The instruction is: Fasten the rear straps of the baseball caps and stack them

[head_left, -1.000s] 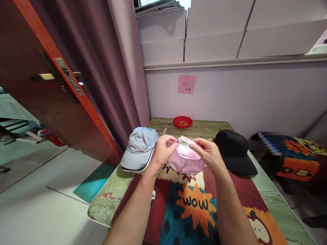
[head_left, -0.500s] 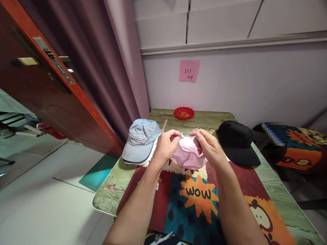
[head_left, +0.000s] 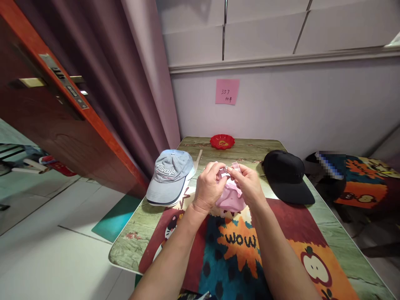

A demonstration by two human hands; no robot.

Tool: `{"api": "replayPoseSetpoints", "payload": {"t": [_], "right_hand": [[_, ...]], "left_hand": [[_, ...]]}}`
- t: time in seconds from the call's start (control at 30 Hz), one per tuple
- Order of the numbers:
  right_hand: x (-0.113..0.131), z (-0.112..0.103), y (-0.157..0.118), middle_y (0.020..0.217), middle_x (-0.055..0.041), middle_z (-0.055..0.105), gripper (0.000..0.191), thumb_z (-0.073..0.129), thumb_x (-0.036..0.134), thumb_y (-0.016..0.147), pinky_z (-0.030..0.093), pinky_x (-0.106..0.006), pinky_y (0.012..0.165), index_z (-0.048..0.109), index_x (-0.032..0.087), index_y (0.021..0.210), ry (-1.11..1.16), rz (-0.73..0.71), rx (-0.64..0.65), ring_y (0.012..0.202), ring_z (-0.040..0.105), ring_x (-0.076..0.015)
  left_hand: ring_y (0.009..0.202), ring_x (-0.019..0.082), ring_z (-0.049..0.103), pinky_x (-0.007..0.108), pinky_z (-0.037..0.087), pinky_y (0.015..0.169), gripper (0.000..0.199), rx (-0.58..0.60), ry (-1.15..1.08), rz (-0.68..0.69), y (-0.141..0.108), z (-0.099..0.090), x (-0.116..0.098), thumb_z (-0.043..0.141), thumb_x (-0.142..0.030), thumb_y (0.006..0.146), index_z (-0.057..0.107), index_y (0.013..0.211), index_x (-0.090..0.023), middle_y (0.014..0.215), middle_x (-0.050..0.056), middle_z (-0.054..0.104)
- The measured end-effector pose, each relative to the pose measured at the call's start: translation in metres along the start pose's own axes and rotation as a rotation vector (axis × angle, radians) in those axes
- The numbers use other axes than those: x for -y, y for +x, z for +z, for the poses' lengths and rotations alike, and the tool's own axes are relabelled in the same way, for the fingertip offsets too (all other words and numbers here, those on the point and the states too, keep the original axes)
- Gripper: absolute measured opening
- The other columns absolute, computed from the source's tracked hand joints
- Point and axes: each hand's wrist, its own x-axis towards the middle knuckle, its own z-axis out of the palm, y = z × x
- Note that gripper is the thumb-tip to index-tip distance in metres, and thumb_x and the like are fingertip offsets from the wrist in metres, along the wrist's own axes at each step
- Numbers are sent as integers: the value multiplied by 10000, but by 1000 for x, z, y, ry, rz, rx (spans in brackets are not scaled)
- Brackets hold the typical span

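A pink cap [head_left: 231, 203] hangs between my two hands, low over the mat, with its back strap towards me. My left hand [head_left: 208, 186] is closed, its thumb and fingers pinching the metal buckle [head_left: 223, 171] of the strap. Close beside it, my right hand [head_left: 249, 181] pinches the loose pink strap end [head_left: 235, 166]. The strap end and buckle are close together; fingers cover whether one is threaded through the other. To the left sits a grey-blue cap [head_left: 171, 168], and to the right a black cap [head_left: 287, 175].
A patterned mat [head_left: 237, 237] with "WOW" lettering covers the near part of the wood-look table [head_left: 129, 246]. Towards the wall lies a red scalloped dish [head_left: 222, 142]. A pink note [head_left: 227, 92] is stuck on the wall. The door [head_left: 84, 133] stands at the left.
My hands have come closer together, bringing the buckle and the strap end near each other. The view has shifted slightly.
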Motion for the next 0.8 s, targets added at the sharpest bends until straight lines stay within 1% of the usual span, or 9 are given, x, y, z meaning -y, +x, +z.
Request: {"api": "replayPoseSetpoints", "payload": {"t": [0.07,0.13,0.2,0.3,0.4,0.53,0.63,0.7,0.8], "right_hand": [[2,1,0,627,24,520,358,778,501,746,341,-241,499,608,188,699,46,35,4,539,411,-98],[3,1,0,626,30,514,358,785,498,739,327,-239,493,612,187,709,60,40,10,528,394,-89],[2,-1,0,635,34,519,362,788,501,737,323,-240,496,604,189,720,57,27,24,528,391,-87],[2,-4,-1,650,33,525,377,779,513,746,329,-245,513,576,196,717,33,-6,63,546,409,-96],[3,-6,-1,643,35,498,394,726,546,797,318,-244,514,554,202,713,-29,-35,86,552,407,-101],[5,-9,-1,636,43,494,348,576,573,897,300,-247,487,550,230,849,-86,-26,24,526,398,-115],[7,-10,-1,627,43,482,318,564,523,915,313,-250,496,510,233,795,-132,-83,3,533,396,-117],[9,-11,-1,634,35,494,334,595,512,899,324,-252,508,517,224,748,-156,-102,26,540,400,-112],[12,-12,-2,641,22,531,358,637,523,863,340,-252,521,555,208,714,-149,-80,58,543,422,-106]], "left_hand": [[829,175,657,291,515,810,275,-42,46,56,-1,3,-1,564,-90,870,681,1087,-211,1017,65,708],[901,197,680,307,522,850,279,-55,70,81,-1,4,-3,528,-101,906,684,1111,-206,1039,85,723],[936,209,687,319,527,868,269,-45,68,82,-2,4,-5,529,-109,912,687,1108,-204,1045,92,731],[929,210,690,321,532,866,255,-11,31,51,-2,2,-7,568,-120,895,694,1094,-219,1037,82,736],[877,195,687,310,533,842,225,-9,-38,-6,-1,-1,-6,613,-151,879,714,1064,-229,1006,67,744],[740,158,658,277,527,730,215,-38,-231,-182,0,-3,0,712,-238,828,728,1041,-212,920,42,742],[694,143,640,256,516,667,264,-28,-400,-296,0,-3,5,752,-279,790,733,1040,-200,856,26,727],[730,150,652,254,520,678,283,-10,-461,-317,-1,-1,6,761,-285,778,738,1046,-198,880,34,731],[746,149,649,260,531,710,296,13,-475,-311,-2,1,6,770,-293,776,744,1058,-206,907,39,737]]}}
